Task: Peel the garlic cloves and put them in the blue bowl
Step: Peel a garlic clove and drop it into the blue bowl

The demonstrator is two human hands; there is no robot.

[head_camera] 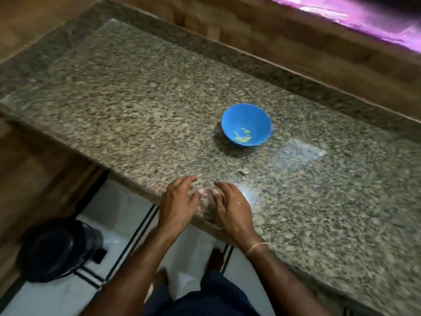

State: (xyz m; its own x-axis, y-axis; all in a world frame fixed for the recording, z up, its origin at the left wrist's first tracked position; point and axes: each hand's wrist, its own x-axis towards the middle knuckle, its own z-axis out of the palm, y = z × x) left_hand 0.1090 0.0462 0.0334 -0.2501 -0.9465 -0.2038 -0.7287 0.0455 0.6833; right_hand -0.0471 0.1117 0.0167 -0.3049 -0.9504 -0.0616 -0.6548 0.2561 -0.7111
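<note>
A blue bowl [246, 124] stands on the speckled granite counter [136, 110], with a few pale yellowish cloves [242, 136] lying in its bottom. A small pale scrap, clove or peel, [243, 171] lies on the counter between the bowl and my hands. My left hand [178, 201] and my right hand [230, 205] hover side by side over the counter's near edge, fingers loosely spread and relaxed, thumbs close together. Nothing shows between the fingers of either hand. The picture is blurred by motion.
A black round bin [59, 249] stands on the white tiled floor at the lower left. Wooden panelling runs behind the counter, and a bright pink-lit strip [364, 21] crosses the top right. My bare feet [215, 258] show below the counter edge.
</note>
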